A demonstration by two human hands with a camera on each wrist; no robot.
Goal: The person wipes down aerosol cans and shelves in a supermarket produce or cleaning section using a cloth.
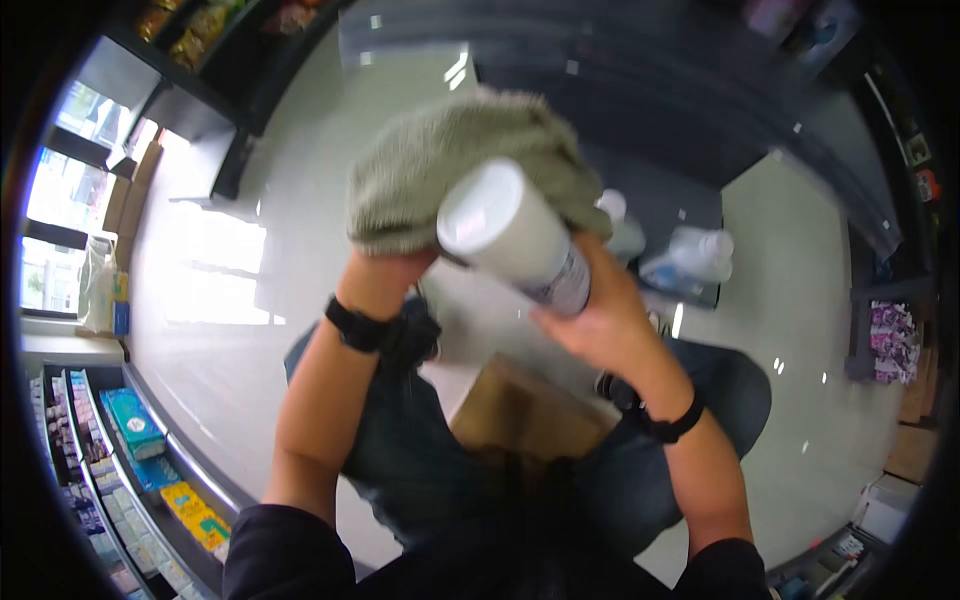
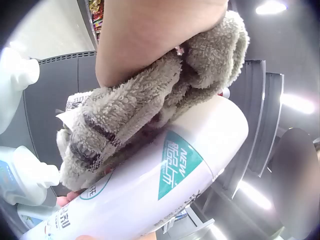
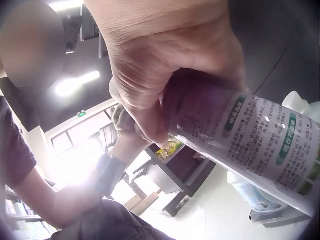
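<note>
My right hand [image 1: 610, 315] grips a white bottle [image 1: 515, 225], which is tilted with its broad white end toward the head camera. Green and black print shows on the bottle [image 2: 170, 175] in the left wrist view, small printed text in the right wrist view. A thick grey-green towel [image 1: 450, 160] is bunched in my left hand [image 1: 385, 280], the fingers mostly hidden under it. In the left wrist view the towel [image 2: 130, 120] lies along the bottle's side.
More white bottles [image 1: 695, 255] stand on a dark shelf at the right, beyond my right hand. A brown cardboard box [image 1: 525, 410] sits on the floor between the knees. Shelves with packaged goods [image 1: 135, 425] line the left side, near windows.
</note>
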